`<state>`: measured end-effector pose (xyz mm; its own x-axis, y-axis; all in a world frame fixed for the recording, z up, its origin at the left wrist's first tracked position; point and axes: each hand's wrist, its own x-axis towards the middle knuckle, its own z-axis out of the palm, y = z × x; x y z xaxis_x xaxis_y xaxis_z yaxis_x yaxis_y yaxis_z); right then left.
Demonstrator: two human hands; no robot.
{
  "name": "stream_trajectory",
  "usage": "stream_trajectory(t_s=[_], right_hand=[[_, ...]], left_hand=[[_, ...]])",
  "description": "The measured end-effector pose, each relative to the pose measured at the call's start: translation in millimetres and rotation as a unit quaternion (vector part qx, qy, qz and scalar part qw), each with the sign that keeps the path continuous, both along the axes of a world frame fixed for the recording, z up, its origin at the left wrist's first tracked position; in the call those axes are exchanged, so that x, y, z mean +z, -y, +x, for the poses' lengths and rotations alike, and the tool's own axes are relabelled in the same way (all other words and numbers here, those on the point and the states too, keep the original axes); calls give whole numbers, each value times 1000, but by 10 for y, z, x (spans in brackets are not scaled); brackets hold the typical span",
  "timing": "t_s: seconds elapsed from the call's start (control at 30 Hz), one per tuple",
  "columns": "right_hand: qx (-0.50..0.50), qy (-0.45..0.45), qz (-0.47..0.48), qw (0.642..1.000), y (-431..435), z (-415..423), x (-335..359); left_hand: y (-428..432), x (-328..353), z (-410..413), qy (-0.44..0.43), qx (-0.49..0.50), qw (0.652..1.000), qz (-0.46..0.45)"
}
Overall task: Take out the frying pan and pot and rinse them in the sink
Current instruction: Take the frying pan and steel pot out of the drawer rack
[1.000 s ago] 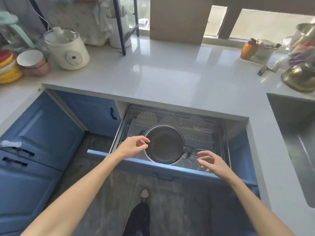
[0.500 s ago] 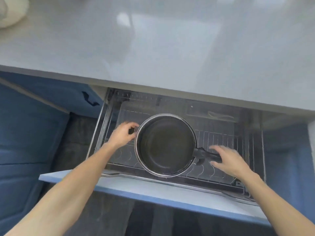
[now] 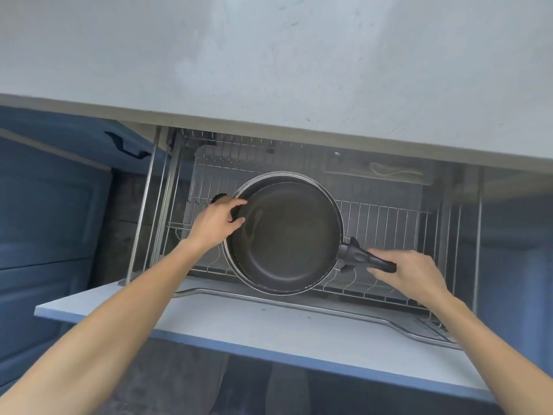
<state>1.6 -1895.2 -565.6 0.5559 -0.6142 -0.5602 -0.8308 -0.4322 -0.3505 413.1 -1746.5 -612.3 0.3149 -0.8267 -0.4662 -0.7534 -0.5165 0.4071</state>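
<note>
Inspector: Largest first. A pale grey stone countertop [image 3: 269,55] overhangs a pulled-out blue-fronted drawer [image 3: 239,324] fitted with a chrome wire rack [image 3: 386,223].

Clerk: And the task's things?

Inspector: A round black non-stick frying pan [image 3: 287,235] sits nested in a steel-rimmed round pot [image 3: 269,177], both inside the rack, below the countertop's edge. The pan is tilted, its rim offset from the pot's rim.

Clerk: The pan's handle?

Inspector: A long black plastic handle [image 3: 356,255] points right of the pan.

Clerk: Hands?

Inspector: The right hand [image 3: 410,272] is closed around the handle's end. The left hand [image 3: 217,221] grips the left rim, thumb over the edge, fingers curled on a black side handle [image 3: 220,198] there. Which vessel that rim belongs to, I cannot tell.
</note>
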Motion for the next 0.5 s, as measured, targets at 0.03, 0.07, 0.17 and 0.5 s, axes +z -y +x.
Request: stream_trajectory(t_s=[0.03,0.07,0.17,0.5], right_hand=[[-10,7,3,1000,-4,-29,12],[-18,15,2,1000,-3,-53,31],[-34,29,-2,999,2,-106,112],[-40,59,-11,997,59,-158,1082]], left_hand=[[1,4,-6,-1,0,1000,-5],[6,8,-10,0,5,1000,-13],[49,26,-12,-25,52,997,-48],[73,1109,42,-112,104,980,-126]])
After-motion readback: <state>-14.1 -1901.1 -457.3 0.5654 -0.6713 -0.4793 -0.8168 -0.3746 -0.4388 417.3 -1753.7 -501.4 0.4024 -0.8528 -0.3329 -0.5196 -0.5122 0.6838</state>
